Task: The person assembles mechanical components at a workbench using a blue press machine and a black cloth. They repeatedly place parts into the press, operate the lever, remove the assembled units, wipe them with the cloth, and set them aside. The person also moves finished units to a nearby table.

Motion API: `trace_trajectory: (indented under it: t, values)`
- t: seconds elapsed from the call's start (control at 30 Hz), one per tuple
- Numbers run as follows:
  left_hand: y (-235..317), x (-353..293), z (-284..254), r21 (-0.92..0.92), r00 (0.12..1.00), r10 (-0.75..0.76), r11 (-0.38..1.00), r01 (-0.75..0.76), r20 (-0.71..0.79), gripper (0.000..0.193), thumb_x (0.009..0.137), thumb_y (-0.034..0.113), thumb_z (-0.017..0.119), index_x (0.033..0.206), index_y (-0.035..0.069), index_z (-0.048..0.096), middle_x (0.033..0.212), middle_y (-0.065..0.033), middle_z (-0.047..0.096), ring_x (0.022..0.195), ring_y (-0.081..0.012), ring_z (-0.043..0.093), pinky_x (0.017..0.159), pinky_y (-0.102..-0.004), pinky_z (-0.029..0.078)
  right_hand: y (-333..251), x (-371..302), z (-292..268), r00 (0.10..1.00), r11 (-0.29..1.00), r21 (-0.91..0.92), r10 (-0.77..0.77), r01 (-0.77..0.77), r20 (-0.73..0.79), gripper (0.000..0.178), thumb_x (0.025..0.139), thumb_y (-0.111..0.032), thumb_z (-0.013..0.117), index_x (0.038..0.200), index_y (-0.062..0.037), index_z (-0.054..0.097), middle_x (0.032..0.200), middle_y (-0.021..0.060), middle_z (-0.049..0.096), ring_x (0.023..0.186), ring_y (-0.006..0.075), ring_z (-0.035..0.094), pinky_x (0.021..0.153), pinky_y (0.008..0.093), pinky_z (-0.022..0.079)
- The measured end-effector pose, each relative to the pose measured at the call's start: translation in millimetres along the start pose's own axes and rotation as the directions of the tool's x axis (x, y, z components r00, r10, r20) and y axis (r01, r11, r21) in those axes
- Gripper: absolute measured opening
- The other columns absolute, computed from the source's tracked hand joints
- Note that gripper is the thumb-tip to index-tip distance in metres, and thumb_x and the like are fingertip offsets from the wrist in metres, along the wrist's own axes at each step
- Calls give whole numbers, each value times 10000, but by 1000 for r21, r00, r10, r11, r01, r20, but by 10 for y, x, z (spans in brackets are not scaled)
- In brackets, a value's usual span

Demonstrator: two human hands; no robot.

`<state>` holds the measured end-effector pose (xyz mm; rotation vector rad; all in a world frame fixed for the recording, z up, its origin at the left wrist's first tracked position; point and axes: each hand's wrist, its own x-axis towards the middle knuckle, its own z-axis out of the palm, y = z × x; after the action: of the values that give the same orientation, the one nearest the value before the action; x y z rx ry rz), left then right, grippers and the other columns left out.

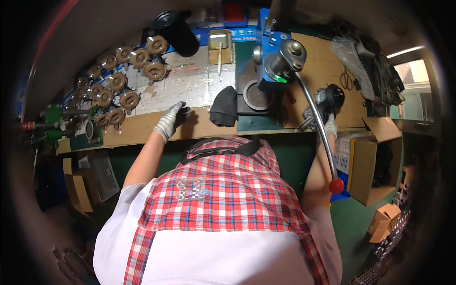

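My left hand [172, 120], in a white glove with dark fingers, hovers over the table's front edge. Its thumb and fingers are apart and nothing is in them. On the right, my gloved right hand [331, 125] is closed on a grey metal part with a round black cap [335, 96]; its fingers are mostly hidden behind the part and a press lever [313, 102]. The lever has a red ball knob [336, 185] and belongs to a blue hand press [273, 76]. Below the press head is a round metal plate [258, 94]. A black cloth piece [224, 107] lies between my hands.
Several parts with brown rings [116, 81] stand at the left. Behind are a black cup-like container [178, 35] and a small tray [220, 47] with a brush. Scissors [346, 79] and plastic bags [354, 57] lie at the right. An open cardboard box [375, 166] stands below.
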<state>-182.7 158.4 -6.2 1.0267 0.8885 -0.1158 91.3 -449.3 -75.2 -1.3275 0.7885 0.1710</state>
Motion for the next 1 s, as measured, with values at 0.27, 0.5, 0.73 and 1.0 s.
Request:
trace_trajectory:
  t: [0.27,0.5,0.73,1.0]
  values:
    - [1245,1167,-960,965,677,689,225,137,-257,824,868,303,661,1523,-27,285,1473,-302,439,1349,-431,456,1123,-438,384,-84,-313,-58,933,926,-294,-302,238,-195,419,1014,-365,553,1258,-25,539,974,136,638,754,202,635,619,316,543]
    - [1416,1856,-1119,920,723,690,267,-286,24,639,829,148,725,1393,46,442,1190,-268,633,1108,-449,601,969,-465,480,1238,-1805,296,941,403,-852,-88,334,327,322,1017,-305,531,1170,-51,656,971,163,724,906,353,692,828,425,541]
    - [451,911,-284,854,607,601,-331,-402,519,508,838,73,662,1325,154,543,807,-168,615,706,-358,620,720,-443,524,1192,-2689,2461,598,262,-593,73,761,798,306,982,-286,532,1170,-79,655,1177,206,657,1103,421,600,970,463,478]
    - [-311,337,-656,334,228,390,-231,-914,892,400,906,114,523,1301,100,583,847,-145,660,755,-311,654,716,-454,518,972,-1961,4522,813,30,-837,-260,546,521,392,978,-344,541,1248,-64,596,1211,197,657,1117,384,631,988,468,490]
